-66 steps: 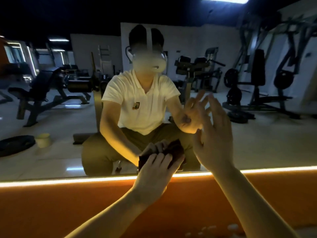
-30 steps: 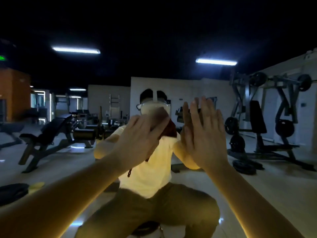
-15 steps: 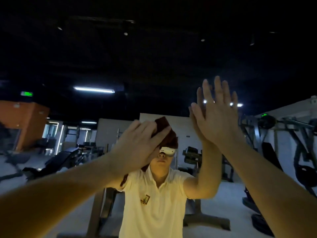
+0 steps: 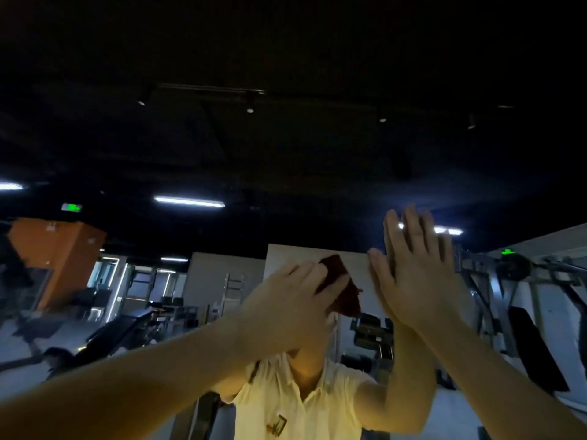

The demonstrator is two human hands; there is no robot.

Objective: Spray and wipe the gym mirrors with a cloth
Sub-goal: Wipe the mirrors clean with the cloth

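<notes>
Your left hand (image 4: 286,300) presses dark red crumpled cloth (image 4: 344,290) against large wall mirror (image 4: 286,138). Fingers (image 4: 305,269) nearly straight, spread over cloth, not curled round it. Cloth lies under fingers and palm; one corner pokes out past fingertips, up and right. Your right hand (image 4: 413,281) just beside cloth, palm flat on glass, fingers straight, holding nothing.

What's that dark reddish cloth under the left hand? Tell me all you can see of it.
The cloth is dark maroon, soft-looking and bunched rather than spread flat. The left hand lies over it with fingers stretched out, pressing it to the mirror. A pointed corner sticks up past the fingertips, and a ragged edge hangs at the lower right. It sits beside the right hand, apart from it. The dim light hides its weave.
</notes>
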